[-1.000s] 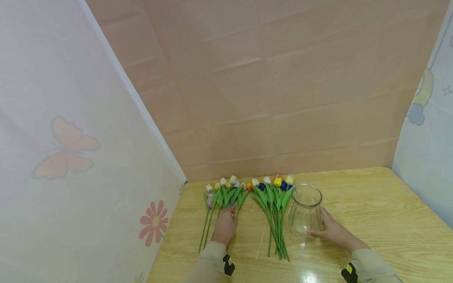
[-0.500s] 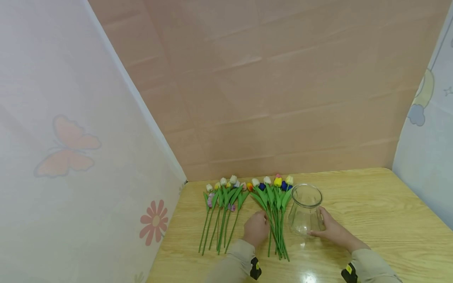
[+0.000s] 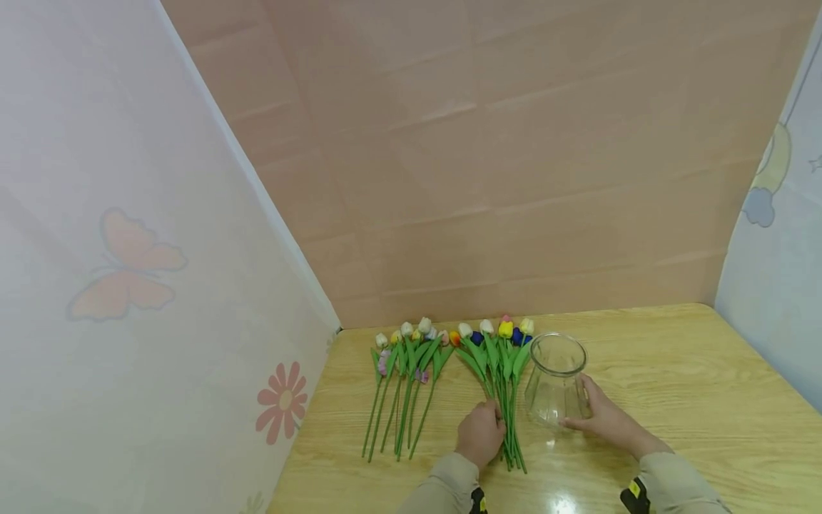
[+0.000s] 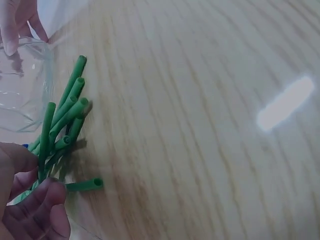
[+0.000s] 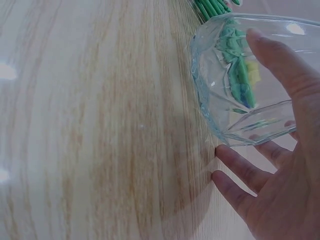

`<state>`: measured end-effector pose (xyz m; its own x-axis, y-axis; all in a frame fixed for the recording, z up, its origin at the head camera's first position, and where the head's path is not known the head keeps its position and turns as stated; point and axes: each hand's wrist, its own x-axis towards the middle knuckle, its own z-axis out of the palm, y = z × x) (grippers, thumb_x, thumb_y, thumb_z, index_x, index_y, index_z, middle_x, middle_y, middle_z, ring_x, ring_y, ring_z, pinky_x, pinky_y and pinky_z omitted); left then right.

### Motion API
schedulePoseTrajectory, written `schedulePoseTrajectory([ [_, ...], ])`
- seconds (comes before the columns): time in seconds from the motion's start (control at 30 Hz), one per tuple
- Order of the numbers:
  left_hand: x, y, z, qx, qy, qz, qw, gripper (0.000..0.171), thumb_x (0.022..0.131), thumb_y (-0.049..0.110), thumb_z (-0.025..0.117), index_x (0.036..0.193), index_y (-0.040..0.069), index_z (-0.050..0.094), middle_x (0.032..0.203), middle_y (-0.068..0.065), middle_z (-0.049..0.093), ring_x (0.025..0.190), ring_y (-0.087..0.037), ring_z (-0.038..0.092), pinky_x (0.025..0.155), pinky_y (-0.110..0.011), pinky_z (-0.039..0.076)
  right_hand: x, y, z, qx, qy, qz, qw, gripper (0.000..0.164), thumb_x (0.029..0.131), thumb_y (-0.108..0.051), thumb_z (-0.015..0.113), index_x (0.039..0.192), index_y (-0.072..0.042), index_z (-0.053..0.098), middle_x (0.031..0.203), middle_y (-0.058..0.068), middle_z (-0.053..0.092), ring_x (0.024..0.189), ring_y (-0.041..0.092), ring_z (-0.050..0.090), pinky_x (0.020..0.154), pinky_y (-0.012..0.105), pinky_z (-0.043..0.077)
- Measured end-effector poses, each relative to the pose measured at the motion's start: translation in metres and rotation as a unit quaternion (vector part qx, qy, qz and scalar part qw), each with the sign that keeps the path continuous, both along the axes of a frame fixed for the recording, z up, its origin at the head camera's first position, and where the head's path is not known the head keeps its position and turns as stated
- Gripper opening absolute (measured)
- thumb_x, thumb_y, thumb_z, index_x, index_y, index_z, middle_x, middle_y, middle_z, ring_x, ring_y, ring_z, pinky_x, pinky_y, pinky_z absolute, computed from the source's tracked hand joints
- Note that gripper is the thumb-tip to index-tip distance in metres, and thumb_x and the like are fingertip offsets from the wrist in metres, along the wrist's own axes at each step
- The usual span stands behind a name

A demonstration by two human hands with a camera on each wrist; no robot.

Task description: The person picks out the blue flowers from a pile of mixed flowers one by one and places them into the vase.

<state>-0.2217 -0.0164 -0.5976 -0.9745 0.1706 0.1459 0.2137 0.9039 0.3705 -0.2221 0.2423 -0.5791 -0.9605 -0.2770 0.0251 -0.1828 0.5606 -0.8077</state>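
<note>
My left hand (image 3: 480, 432) is at the left side of the right-hand bunch of artificial tulips (image 3: 506, 363), low on the stems. In the left wrist view, its thumb and fingers pinch a green tulip stem (image 4: 46, 137), with other stem ends fanned out close by. Which bloom belongs to that stem cannot be told. The right hand (image 3: 610, 425) holds a clear glass vase (image 3: 554, 389) from its right side, thumb in front and fingers farther round. The vase stands upright on the table, just right of the bunch. Through its glass, the right wrist view shows green leaves.
Another group of tulips (image 3: 409, 357) lies spread on the wooden table (image 3: 681, 378) at the left, with white, yellow and purple blooms. Behind the table rises a brown backdrop (image 3: 488, 178). Pale printed sheets (image 3: 212, 250) flank it on both sides.
My left hand has moved right, from the left tulip group to the stems of the right bunch, and now pinches one there. The right hand and vase stay in place.
</note>
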Motion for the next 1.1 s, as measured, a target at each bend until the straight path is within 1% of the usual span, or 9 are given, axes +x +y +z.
schedulePoseTrajectory([
  [0.13,-0.004,0.0,-0.001,0.059,-0.021,0.006,0.998,0.013,0.09,0.018,0.068,0.083,0.02,0.057,0.07,0.009,0.054,0.053,-0.002,0.043,0.047,-0.021,0.035,0.001,-0.001,0.001,-0.003,0.003,0.004,1.0,0.109,0.084,-0.036,0.074,0.149,0.007,-0.001,0.149,0.043,0.007,0.131,0.066,0.012,0.099,0.075,0.018],
  [0.2,-0.006,-0.001,-0.002,0.103,-0.036,0.012,0.994,0.011,0.09,0.015,0.067,0.086,0.017,0.057,0.067,0.008,0.054,0.051,-0.003,0.042,0.046,-0.022,0.035,0.001,-0.001,0.0,-0.007,0.004,0.004,1.0,0.109,0.084,-0.036,0.074,0.15,0.006,-0.001,0.149,0.042,0.007,0.132,0.065,0.012,0.099,0.075,0.018],
  [0.37,-0.008,-0.002,0.0,0.208,-0.082,0.038,0.9739,0.022,0.089,0.011,0.065,0.104,0.01,0.049,0.054,0.006,0.044,0.041,-0.008,0.036,0.039,-0.025,0.029,0.0,-0.001,0.0,-0.013,0.008,0.004,1.0,0.108,0.084,-0.035,0.075,0.151,0.004,-0.001,0.15,0.041,0.007,0.132,0.065,0.012,0.098,0.076,0.018],
  [0.47,-0.01,-0.004,0.002,0.252,-0.102,0.051,0.9608,0.029,0.09,0.012,0.064,0.114,0.006,0.047,0.052,0.006,0.041,0.039,-0.009,0.032,0.038,-0.024,0.027,0.0,-0.001,0.001,-0.012,0.007,0.004,1.0,0.109,0.084,-0.035,0.075,0.151,0.004,-0.001,0.15,0.041,0.007,0.133,0.065,0.011,0.099,0.076,0.017],
  [0.57,-0.013,-0.008,0.004,0.287,-0.111,0.046,0.9503,0.03,0.095,0.014,0.06,0.119,0.0,0.048,0.053,0.002,0.046,0.039,-0.009,0.029,0.039,-0.024,0.027,0.0,-0.001,0.001,-0.012,0.008,0.005,1.0,0.11,0.083,-0.035,0.075,0.151,0.005,-0.002,0.15,0.042,0.006,0.132,0.065,0.011,0.099,0.075,0.017],
  [0.63,-0.015,-0.012,0.004,0.295,-0.114,0.038,0.9478,0.029,0.097,0.016,0.056,0.12,-0.002,0.05,0.058,-0.001,0.053,0.04,-0.008,0.031,0.041,-0.024,0.029,0.0,-0.001,0.002,-0.013,0.008,0.004,1.0,0.11,0.083,-0.035,0.075,0.151,0.006,-0.001,0.15,0.042,0.006,0.132,0.065,0.011,0.099,0.075,0.017],
  [0.77,-0.018,-0.021,0.006,0.289,-0.094,0.025,0.9524,0.027,0.1,0.019,0.052,0.115,-0.002,0.057,0.067,-0.005,0.061,0.042,-0.008,0.037,0.042,-0.024,0.033,0.001,-0.002,0.002,-0.016,0.003,0.003,1.0,0.11,0.083,-0.034,0.075,0.151,0.005,-0.002,0.15,0.041,0.006,0.133,0.065,0.01,0.099,0.076,0.017],
  [0.97,-0.021,-0.033,0.008,0.264,-0.058,0.038,0.9621,0.018,0.1,0.017,0.053,0.108,0.004,0.06,0.055,0.006,0.047,0.039,-0.006,0.035,0.037,-0.021,0.028,0.002,-0.002,0.001,-0.019,-0.002,0.003,1.0,0.108,0.084,-0.035,0.074,0.151,0.004,-0.001,0.151,0.04,0.006,0.133,0.064,0.01,0.098,0.076,0.017],
  [1.1,-0.019,-0.043,0.014,0.237,-0.024,0.034,0.9706,0.015,0.099,0.018,0.055,0.106,0.005,0.061,0.055,0.008,0.048,0.039,-0.004,0.037,0.036,-0.019,0.028,0.001,-0.001,0.0,-0.013,-0.003,0.002,1.0,0.11,0.084,-0.036,0.074,0.152,0.003,-0.003,0.151,0.04,0.005,0.133,0.064,0.009,0.099,0.076,0.016],
])
